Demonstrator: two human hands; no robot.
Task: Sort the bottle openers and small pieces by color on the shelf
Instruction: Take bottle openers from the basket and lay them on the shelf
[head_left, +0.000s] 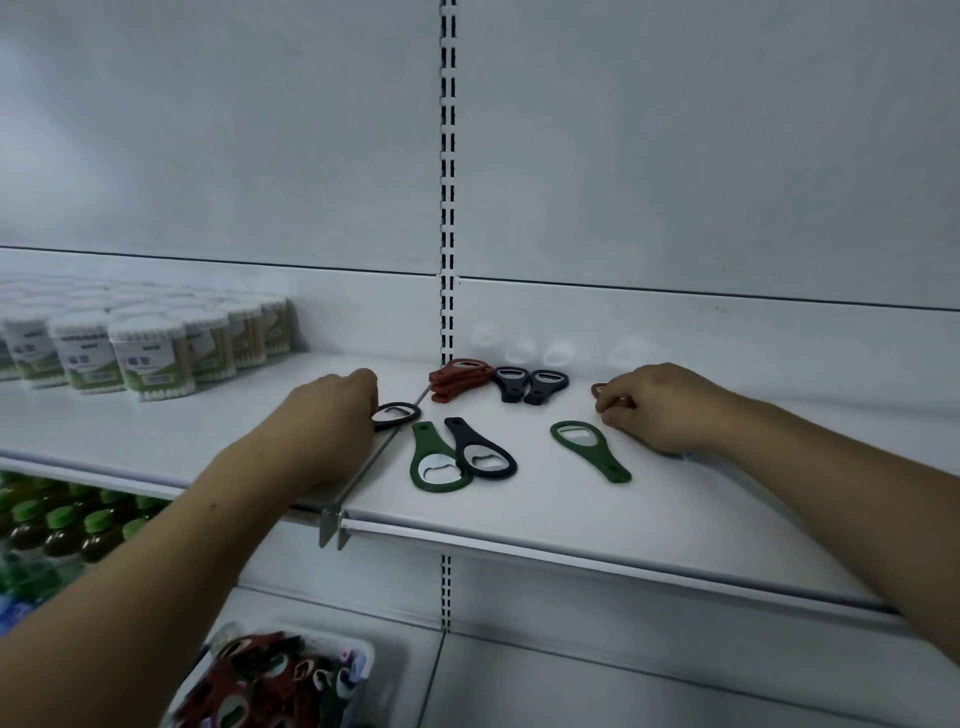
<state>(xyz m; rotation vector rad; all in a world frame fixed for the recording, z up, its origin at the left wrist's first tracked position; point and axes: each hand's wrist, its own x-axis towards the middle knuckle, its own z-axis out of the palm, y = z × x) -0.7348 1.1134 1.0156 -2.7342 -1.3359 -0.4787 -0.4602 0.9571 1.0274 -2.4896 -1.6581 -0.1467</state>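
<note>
On the white shelf (545, 514), my left hand (324, 415) grips a black bottle opener (397, 414) lying over the seam between two shelf boards. My right hand (657, 405) curls its fingers round a red opener (601, 389), mostly hidden under them. A pile of red openers (460, 380) lies at the back, with two black openers (530, 384) beside it. Nearer the front lie a green opener (435, 460) touching another black opener (482, 451), and a second green opener (589, 449) to their right.
Tubs of cotton swabs (140, 348) fill the shelf's left part. Green-capped bottles (67, 525) stand on the shelf below left. A white tray (270, 680) with more openers sits low in front. A slotted upright (448, 182) runs up the back wall.
</note>
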